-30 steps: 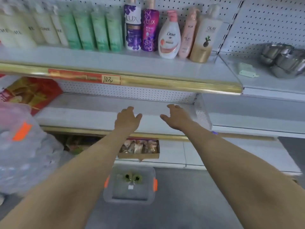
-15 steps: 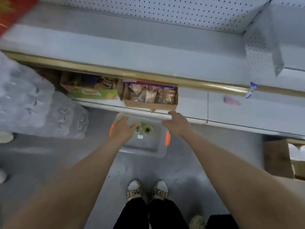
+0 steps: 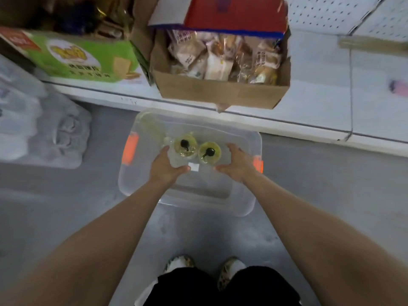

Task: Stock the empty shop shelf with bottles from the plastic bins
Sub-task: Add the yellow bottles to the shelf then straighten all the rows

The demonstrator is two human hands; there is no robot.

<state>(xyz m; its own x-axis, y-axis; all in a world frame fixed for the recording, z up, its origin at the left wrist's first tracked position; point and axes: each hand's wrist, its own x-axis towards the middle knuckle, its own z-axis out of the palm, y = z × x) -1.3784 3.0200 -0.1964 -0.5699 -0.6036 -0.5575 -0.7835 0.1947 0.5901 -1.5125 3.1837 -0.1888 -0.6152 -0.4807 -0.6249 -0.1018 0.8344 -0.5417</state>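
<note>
Bottles point(image 3: 185, 145) upright in bin point(image 3: 242, 195), side by side. Left hand point(image 3: 166, 168), right hand point(image 3: 237, 164) both spread, holding nothing. Better grip bodies, one each, lift straight up.

Inside the bin point(image 3: 132, 184), the half toward 6 o'clock is open. Two upright bottles point(image 3: 208, 153) block the middle; at 12 o'clock a cardboard box point(image 3: 220, 93) overhangs the shelf point(image 3: 287, 127).

clear glossy plastic bin point(image 3: 242, 202), matt brown cardboard box point(image 3: 220, 93), smooth grey floor point(image 3: 66, 206).
</note>
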